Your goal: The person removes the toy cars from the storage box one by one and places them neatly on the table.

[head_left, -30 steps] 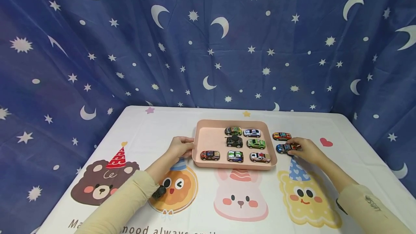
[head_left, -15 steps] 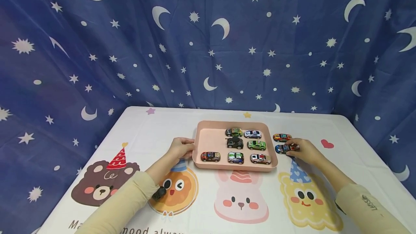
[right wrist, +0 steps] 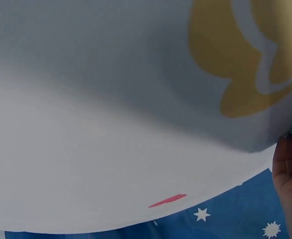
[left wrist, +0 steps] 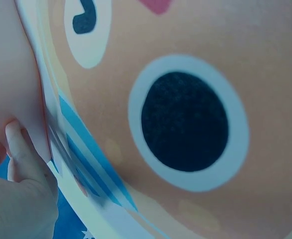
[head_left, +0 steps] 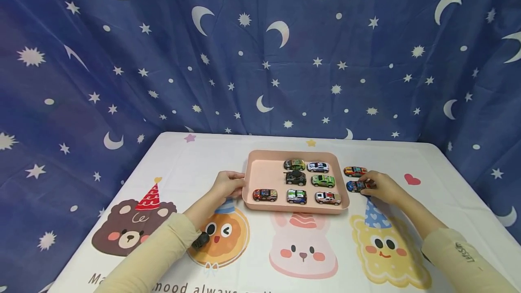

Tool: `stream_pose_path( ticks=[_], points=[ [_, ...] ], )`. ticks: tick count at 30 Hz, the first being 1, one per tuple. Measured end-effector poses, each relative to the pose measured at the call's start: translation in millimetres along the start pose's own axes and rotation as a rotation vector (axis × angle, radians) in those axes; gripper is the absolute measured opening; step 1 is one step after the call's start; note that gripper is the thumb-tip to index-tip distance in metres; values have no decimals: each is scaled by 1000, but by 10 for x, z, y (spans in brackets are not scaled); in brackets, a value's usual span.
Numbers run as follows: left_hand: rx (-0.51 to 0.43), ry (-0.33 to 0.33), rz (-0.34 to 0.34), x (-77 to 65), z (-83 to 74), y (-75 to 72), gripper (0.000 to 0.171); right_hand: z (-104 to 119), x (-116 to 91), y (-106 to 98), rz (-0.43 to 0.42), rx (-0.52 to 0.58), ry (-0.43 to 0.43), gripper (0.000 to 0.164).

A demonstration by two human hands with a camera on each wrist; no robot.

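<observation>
My left hand (head_left: 225,184) grips the left wall of a pink tray (head_left: 262,173). In the left wrist view its thumb presses against the tray wall (left wrist: 14,69). To the right of the tray, my right hand (head_left: 383,188) pinches the rear of a blue toy car (head_left: 355,186) that appears to stand on the table. Just behind it is a red and orange toy car (head_left: 355,171). The right wrist view catches only part of that hand (right wrist: 288,174) at the edge, with a bit of the blue car in shadow.
Several toy cars stand in the tray, including a green one (head_left: 323,181), a black tank-like one (head_left: 295,177) and a red-black one (head_left: 265,195). The white tablecloth (head_left: 203,157) has cartoon prints. A blue star-patterned curtain (head_left: 228,58) hangs behind the table.
The blue toy car has slid slightly left towards the tray with my right hand, lining up more with the red and orange car. My left hand keeps its grip on the tray.
</observation>
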State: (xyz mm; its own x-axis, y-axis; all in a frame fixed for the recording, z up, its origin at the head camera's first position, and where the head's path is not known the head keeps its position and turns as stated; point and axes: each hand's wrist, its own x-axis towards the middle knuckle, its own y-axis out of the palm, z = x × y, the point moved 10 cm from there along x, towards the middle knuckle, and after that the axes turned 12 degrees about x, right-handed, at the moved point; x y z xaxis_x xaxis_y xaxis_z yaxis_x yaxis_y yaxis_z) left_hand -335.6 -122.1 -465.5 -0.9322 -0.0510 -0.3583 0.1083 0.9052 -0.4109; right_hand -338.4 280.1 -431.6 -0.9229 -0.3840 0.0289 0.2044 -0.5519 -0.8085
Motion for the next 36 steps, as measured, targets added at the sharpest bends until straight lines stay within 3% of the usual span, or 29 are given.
stream_pose_path(
  ticks=[13,24,36],
  points=[
    [3,12,-12,29,-12,7,31,-72,-35,-20,14,52,61,39],
    [2,-2,-11,14,17,-6,32,6,-66,-98,-68,137,-5,33],
    [-12,-2,-7,12,26,-10,33,199,10,-218,-148,140,21,33]
  ],
)
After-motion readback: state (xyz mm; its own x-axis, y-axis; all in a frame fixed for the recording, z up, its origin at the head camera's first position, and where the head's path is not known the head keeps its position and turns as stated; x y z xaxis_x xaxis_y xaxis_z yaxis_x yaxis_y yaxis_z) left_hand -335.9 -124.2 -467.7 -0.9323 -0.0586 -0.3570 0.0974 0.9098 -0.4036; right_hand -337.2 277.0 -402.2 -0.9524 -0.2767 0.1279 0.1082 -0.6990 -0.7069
